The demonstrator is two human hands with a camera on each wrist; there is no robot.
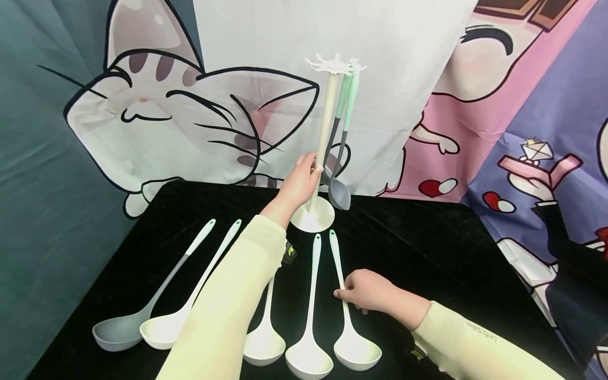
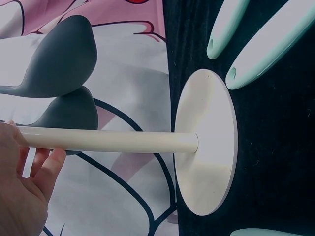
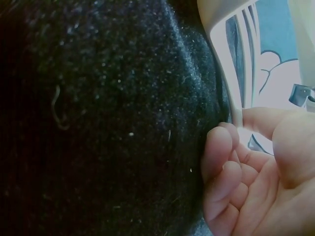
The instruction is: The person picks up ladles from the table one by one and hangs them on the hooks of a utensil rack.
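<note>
Cartoon-cat cloth (image 1: 161, 153) fills the top of the frame, with a black tabletop (image 1: 427, 253) across the bottom. Both hands are busy: the left hand (image 1: 299, 182), mid-frame, has its fingers round the pole of a cream utensil stand (image 1: 326, 121), and the right hand (image 1: 368, 291), lower right of centre, pinches the handle of a white ladle (image 1: 349, 328). That ladle looks light and stiff, smooth enough to be a bit slippery, not really fragile. I'd guess the bowl end is the heavier one, so mid-handle seems a decent grip. The stand is probably light but tippy, so holding its pole makes sense. Position-wise, the ladle's bowl is below the right hand and its hanging hole pokes out above, near the stand's base. Two grey ladles (image 1: 340, 194) hang right of the pole.
</note>
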